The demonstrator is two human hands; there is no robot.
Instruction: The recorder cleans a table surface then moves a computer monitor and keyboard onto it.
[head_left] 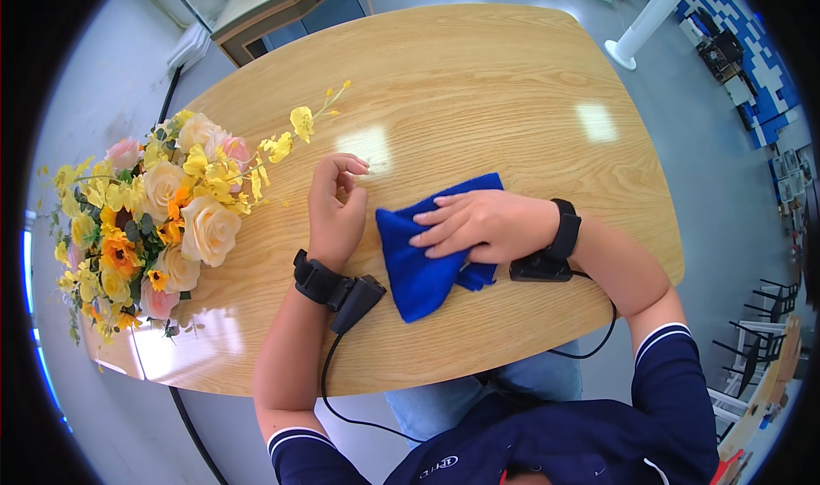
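The scene is brightly and evenly lit from overhead. Two pale patches of glare are thrown onto the wooden surface (478,100), and only soft, short shadows are cast. Focus is sharp at the centre; straight edges are bent toward the black, vignetted fisheye rim.

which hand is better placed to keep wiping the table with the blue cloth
Right, probably. The right hand lies flat on the blue cloth, fingers spread across it. The left hand rests beside the cloth on the wooden table, fingers curled, holding nothing.
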